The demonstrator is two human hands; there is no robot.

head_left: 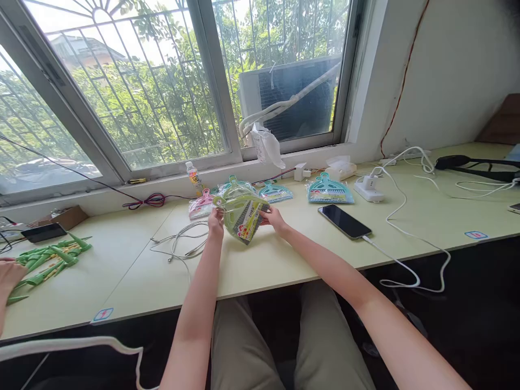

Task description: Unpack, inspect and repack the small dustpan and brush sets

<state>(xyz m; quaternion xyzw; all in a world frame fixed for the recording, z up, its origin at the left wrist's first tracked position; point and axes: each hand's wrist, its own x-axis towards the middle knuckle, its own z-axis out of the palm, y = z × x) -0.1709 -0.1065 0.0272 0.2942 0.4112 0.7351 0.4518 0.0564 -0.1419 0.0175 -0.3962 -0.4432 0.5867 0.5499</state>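
My left hand (pixel 216 221) grips the green dustpan set (pixel 232 218) at left; my right hand (pixel 274 218) holds its right edge; tilted, it calls for both grips; pink set (pixel 200 206) lies left

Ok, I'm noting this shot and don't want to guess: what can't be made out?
All in the head view:
- Small print on the label of the held green pack: too small.
- Some fingers of the right hand: behind that pack.
- Lower part of the pack behind it: covered by the green pack.
- Another person's hand: cut off by the left edge.
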